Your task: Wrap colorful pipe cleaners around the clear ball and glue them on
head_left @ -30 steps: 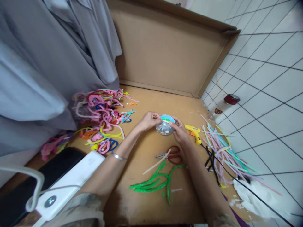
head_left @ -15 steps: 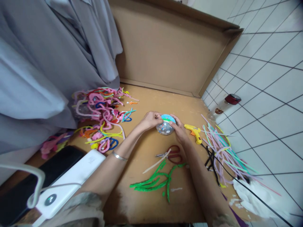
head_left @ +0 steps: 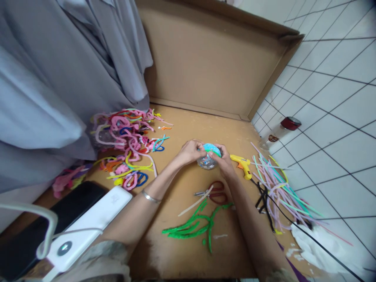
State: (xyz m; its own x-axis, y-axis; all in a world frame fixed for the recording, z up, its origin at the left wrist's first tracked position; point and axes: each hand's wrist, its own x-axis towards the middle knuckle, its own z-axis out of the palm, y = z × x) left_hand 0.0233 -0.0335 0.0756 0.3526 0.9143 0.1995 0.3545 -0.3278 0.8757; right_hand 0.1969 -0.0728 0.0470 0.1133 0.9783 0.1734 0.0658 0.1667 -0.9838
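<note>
Between my hands is a clear round ball point(head_left: 207, 162) with a light-blue coiled top and small bits visible inside. A green pipe cleaner point(head_left: 214, 150) runs around it below the blue part. My right hand point(head_left: 225, 161) is closed around the ball's right side, its thumb pressing near the green strip. My left hand point(head_left: 190, 152) pinches at the left side, where the strip's end seems to be; the fingertips partly hide it. Nearer to me lie red-handled scissors point(head_left: 217, 194), a pale strip point(head_left: 195, 201) and several green pipe cleaner pieces point(head_left: 188, 229).
A yellow glue gun point(head_left: 242, 164) with a black cord lies to the right, beside loose pipe cleaners point(head_left: 279, 188). A tangled colourful pile point(head_left: 126, 133) is at left. A white power bank point(head_left: 91, 227), a red-lidded jar point(head_left: 279, 131) and a cardboard panel point(head_left: 205, 58) surround the work area.
Both hands and the ball have shifted slightly right in view. The ball looks turned a little, and my left fingers still pinch at its left side.
</note>
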